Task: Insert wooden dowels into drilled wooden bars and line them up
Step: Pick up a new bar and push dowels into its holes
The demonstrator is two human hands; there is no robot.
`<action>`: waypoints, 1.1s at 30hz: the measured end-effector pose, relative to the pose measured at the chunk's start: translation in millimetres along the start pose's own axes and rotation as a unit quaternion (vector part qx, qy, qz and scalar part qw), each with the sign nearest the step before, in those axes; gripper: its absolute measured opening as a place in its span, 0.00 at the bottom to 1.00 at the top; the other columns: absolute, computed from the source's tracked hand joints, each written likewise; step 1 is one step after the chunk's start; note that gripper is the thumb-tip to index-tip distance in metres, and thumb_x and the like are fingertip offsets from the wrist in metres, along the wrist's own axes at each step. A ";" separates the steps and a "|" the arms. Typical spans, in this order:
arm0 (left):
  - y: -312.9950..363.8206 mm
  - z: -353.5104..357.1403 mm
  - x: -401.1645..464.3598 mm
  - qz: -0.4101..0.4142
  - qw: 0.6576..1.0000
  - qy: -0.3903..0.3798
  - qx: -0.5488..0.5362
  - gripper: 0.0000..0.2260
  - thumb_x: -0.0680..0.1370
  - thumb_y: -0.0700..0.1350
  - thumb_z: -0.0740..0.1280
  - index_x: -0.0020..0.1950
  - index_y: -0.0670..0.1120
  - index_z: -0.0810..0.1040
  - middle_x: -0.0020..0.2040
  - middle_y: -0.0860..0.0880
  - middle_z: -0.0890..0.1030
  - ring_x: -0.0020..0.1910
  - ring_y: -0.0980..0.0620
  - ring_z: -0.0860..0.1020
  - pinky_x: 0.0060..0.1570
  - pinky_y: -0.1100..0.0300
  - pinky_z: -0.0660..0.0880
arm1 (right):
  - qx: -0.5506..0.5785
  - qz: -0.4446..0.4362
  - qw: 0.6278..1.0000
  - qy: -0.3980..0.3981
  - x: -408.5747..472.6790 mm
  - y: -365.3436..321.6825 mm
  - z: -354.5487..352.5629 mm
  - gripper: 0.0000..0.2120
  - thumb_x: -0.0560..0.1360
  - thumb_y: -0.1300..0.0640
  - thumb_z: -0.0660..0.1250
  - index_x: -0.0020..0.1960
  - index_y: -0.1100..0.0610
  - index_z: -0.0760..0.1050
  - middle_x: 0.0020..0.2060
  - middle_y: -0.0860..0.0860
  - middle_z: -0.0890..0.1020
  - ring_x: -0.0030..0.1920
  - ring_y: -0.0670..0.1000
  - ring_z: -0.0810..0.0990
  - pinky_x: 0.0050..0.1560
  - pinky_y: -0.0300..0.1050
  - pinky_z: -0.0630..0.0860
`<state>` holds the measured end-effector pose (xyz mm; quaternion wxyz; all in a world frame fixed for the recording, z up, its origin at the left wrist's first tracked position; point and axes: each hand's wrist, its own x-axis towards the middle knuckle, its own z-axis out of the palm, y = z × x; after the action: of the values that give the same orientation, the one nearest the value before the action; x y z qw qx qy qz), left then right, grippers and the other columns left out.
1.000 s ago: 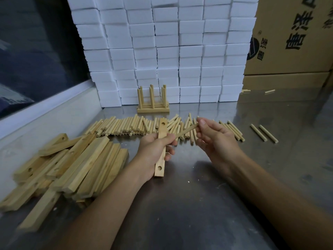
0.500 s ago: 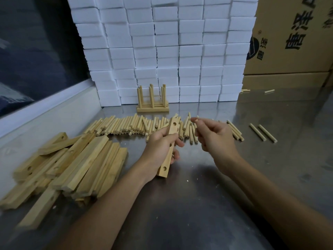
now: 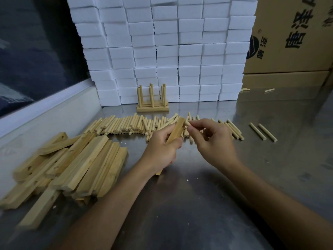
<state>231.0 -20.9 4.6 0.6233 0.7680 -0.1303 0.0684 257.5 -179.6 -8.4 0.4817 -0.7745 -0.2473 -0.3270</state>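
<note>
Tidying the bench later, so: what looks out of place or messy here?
Two dowels lie apart, right of the main dowel row. Two more strays sit far back by the cardboard box. The bars on the left are a loose, crisscrossed heap. Nothing looks broken.

Left hand (image 3: 161,148): just left of the right hand (image 3: 214,141), over the middle of the surface (image 3: 198,204).
Bar (image 3: 175,130): in the left hand, its far end beside the right hand's dowel (image 3: 187,123).
Loose dowels (image 3: 124,125): a row on the surface just behind both hands.
Bar pile (image 3: 72,165): on the surface, left of the left hand.
Two dowels (image 3: 263,132): right of the right hand, apart from the row.
Finished bars with dowels (image 3: 152,101): behind the row, before the stacked foam blocks (image 3: 165,51).
Cardboard boxes (image 3: 292,38): far right, beside the blocks.
</note>
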 end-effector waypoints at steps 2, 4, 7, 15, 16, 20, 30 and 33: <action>0.2 1.5 -1.2 -0.008 1.000 0.003 -0.003 0.14 0.82 0.36 0.61 0.59 0.53 0.78 0.36 0.43 0.71 0.24 0.49 0.67 0.20 0.63 0.63 | -0.032 -0.039 0.999 0.001 -0.7 -0.7 0.4 0.05 0.77 0.59 0.71 0.52 0.58 0.84 0.34 0.44 0.82 0.33 0.43 0.78 0.33 0.29 0.70; -0.1 3.3 -1.7 -0.018 1.000 0.008 -0.013 0.12 0.82 0.36 0.60 0.56 0.51 0.78 0.34 0.44 0.70 0.22 0.50 0.67 0.20 0.62 0.62 | -0.044 -0.058 0.997 0.008 -1.0 -0.6 2.2 0.05 0.76 0.60 0.72 0.51 0.59 0.84 0.33 0.42 0.79 0.33 0.42 0.77 0.33 0.27 0.69; -1.7 5.7 -0.9 -0.030 0.999 0.013 -0.021 0.10 0.82 0.37 0.61 0.54 0.49 0.78 0.33 0.47 0.72 0.21 0.52 0.68 0.19 0.63 0.62 | -0.041 -0.060 0.997 0.010 -1.4 0.2 3.2 0.06 0.77 0.60 0.71 0.52 0.58 0.84 0.33 0.43 0.80 0.32 0.46 0.77 0.31 0.34 0.71; -4.5 2.2 -0.1 -0.054 0.998 -0.001 -0.042 0.06 0.81 0.39 0.61 0.53 0.42 0.78 0.36 0.41 0.72 0.22 0.48 0.67 0.19 0.62 0.62 | 0.061 0.032 0.997 -0.019 -4.7 3.1 9.3 0.05 0.78 0.59 0.70 0.53 0.55 0.83 0.37 0.51 0.84 0.37 0.53 0.83 0.39 0.55 0.79; -4.4 2.3 -0.2 -0.057 0.997 -0.003 -0.047 0.06 0.81 0.39 0.61 0.54 0.41 0.78 0.36 0.41 0.72 0.23 0.48 0.67 0.19 0.62 0.62 | 0.076 0.041 0.996 -0.020 -4.5 3.0 9.3 0.05 0.78 0.60 0.70 0.53 0.55 0.83 0.37 0.50 0.84 0.38 0.52 0.83 0.40 0.55 0.80; -2.0 3.9 -1.4 -0.064 0.994 -0.013 -0.083 0.06 0.81 0.39 0.62 0.52 0.42 0.78 0.35 0.45 0.72 0.22 0.51 0.68 0.19 0.63 0.61 | 0.070 0.042 0.996 -0.021 -4.3 3.5 7.9 0.05 0.78 0.61 0.70 0.52 0.57 0.83 0.37 0.49 0.84 0.35 0.49 0.80 0.35 0.46 0.78; -10.0 0.4 0.1 0.083 0.985 -0.009 0.154 0.12 0.80 0.37 0.63 0.57 0.53 0.79 0.32 0.55 0.74 0.27 0.58 0.69 0.28 0.61 0.67 | -0.143 0.000 0.989 -0.027 -6.3 -7.6 0.4 0.04 0.75 0.60 0.71 0.48 0.57 0.85 0.33 0.48 0.84 0.32 0.48 0.79 0.36 0.48 0.78; -11.5 -1.5 0.1 0.110 0.978 -0.008 0.178 0.12 0.80 0.37 0.63 0.57 0.50 0.79 0.32 0.57 0.73 0.29 0.58 0.69 0.29 0.64 0.67 | -0.175 -0.040 0.984 -0.001 -7.6 -10.9 0.4 0.02 0.74 0.63 0.72 0.44 0.59 0.84 0.31 0.51 0.83 0.31 0.53 0.80 0.32 0.50 0.77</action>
<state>234.5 -17.2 -5.9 0.4644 0.8481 -0.2048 0.1523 245.0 -175.2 -7.8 0.3250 -0.8368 -0.2176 -0.3831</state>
